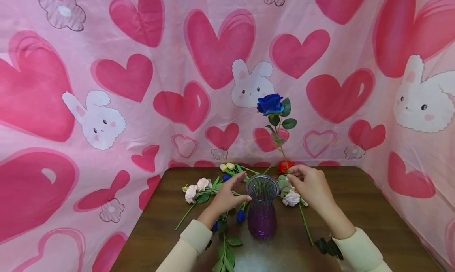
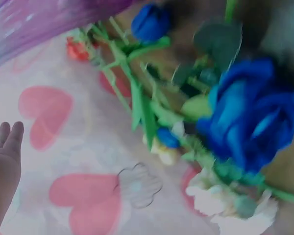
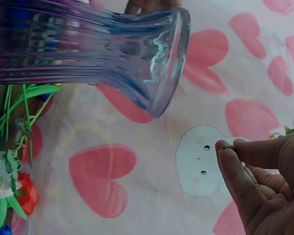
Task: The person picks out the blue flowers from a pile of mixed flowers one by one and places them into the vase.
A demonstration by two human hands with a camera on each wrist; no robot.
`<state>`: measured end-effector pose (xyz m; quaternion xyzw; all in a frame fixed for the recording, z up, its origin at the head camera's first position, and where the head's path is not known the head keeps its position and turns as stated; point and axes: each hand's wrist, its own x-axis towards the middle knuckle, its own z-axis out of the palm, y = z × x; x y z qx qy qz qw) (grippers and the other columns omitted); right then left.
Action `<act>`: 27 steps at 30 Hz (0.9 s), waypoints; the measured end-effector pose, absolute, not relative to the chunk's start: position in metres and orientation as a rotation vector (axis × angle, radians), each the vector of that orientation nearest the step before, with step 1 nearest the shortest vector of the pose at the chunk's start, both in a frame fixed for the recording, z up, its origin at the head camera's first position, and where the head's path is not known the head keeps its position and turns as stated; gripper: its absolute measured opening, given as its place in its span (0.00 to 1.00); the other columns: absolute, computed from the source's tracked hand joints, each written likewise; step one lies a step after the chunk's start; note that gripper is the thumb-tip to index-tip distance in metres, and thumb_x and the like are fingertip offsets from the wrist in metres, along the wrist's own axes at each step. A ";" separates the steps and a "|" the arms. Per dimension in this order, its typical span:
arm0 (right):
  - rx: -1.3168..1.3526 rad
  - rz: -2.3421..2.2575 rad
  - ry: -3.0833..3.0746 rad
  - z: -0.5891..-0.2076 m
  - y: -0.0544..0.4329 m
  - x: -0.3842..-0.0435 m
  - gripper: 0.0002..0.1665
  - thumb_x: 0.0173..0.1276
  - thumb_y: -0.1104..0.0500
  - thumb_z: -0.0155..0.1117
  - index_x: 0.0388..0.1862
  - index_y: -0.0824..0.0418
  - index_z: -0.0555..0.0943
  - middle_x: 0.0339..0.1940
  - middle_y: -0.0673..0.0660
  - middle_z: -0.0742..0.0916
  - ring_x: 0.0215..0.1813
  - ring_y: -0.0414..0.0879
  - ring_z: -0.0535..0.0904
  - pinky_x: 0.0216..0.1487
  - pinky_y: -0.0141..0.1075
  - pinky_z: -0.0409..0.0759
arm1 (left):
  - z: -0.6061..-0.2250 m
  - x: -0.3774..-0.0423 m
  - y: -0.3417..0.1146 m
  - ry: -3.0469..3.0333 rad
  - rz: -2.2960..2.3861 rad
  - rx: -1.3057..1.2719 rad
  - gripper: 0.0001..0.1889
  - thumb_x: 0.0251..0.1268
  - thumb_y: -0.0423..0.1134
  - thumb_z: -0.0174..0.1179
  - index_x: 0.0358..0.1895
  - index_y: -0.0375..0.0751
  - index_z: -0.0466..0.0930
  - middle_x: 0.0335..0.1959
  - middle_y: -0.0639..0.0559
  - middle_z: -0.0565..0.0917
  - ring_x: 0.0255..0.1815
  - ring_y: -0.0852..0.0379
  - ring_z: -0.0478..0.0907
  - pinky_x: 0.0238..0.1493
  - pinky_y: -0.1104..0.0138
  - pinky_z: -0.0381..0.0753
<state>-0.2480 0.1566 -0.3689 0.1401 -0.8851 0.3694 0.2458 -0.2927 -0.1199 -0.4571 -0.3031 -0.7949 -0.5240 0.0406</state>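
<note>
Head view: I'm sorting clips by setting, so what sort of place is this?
Probably a small indoor craft or filming corner: a brown table bears a purple vase and loose flowers, with a pink heart-and-bunny sheet behind and beside it.

Draped, booth-like spot, room type unclear: pink cloth (image 1: 174, 60), printed hearts (image 1: 299, 52), 3 rabbit faces (image 1: 101, 121) across upper frame; brown table (image 1: 359, 208) below.

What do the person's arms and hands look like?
The left sleeve and right sleeve are pale cream, each ending in a wide cuff. The left hand and right hand are bare, no gloves or rings showing. Something dark beside the right sleeve is too unclear to name.
</note>
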 end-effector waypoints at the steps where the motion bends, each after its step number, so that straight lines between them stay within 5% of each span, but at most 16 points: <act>1: 0.388 1.016 -2.412 -0.368 0.156 -0.248 0.06 0.59 0.67 0.71 0.35 0.66 0.84 0.26 0.53 0.87 0.27 0.45 0.82 0.28 0.37 0.78 | -0.448 -0.291 -0.120 -2.435 -1.582 -0.944 0.40 0.59 0.33 0.68 0.74 0.37 0.58 0.70 0.42 0.67 0.69 0.45 0.64 0.65 0.50 0.66; 10: 0.427 1.082 -2.383 -0.360 0.142 -0.248 0.05 0.60 0.67 0.71 0.35 0.66 0.84 0.28 0.53 0.87 0.31 0.48 0.84 0.33 0.42 0.81 | -0.386 -0.278 -0.114 -2.286 -1.608 -1.039 0.34 0.63 0.32 0.65 0.70 0.30 0.62 0.68 0.37 0.68 0.68 0.41 0.65 0.65 0.52 0.67; 19: 0.491 1.114 -2.365 -0.356 0.124 -0.248 0.05 0.59 0.67 0.72 0.34 0.65 0.84 0.27 0.53 0.87 0.31 0.47 0.84 0.33 0.43 0.83 | -0.375 -0.289 -0.094 -2.121 -1.901 -1.065 0.26 0.70 0.30 0.57 0.68 0.28 0.64 0.65 0.35 0.71 0.65 0.40 0.68 0.62 0.55 0.71; 22: 0.508 1.128 -2.375 -0.355 0.118 -0.248 0.06 0.59 0.66 0.72 0.35 0.65 0.85 0.28 0.53 0.87 0.31 0.47 0.84 0.34 0.43 0.84 | -0.375 -0.297 -0.087 -2.039 -2.012 -1.055 0.22 0.69 0.23 0.53 0.66 0.24 0.66 0.61 0.30 0.73 0.62 0.43 0.73 0.58 0.57 0.75; 27: 0.533 1.164 -2.374 -0.355 0.111 -0.248 0.06 0.59 0.67 0.72 0.36 0.66 0.85 0.29 0.53 0.87 0.31 0.47 0.84 0.36 0.44 0.84 | -0.369 -0.298 -0.080 -1.983 -2.140 -0.980 0.19 0.71 0.25 0.53 0.62 0.23 0.70 0.55 0.31 0.79 0.52 0.54 0.81 0.55 0.55 0.78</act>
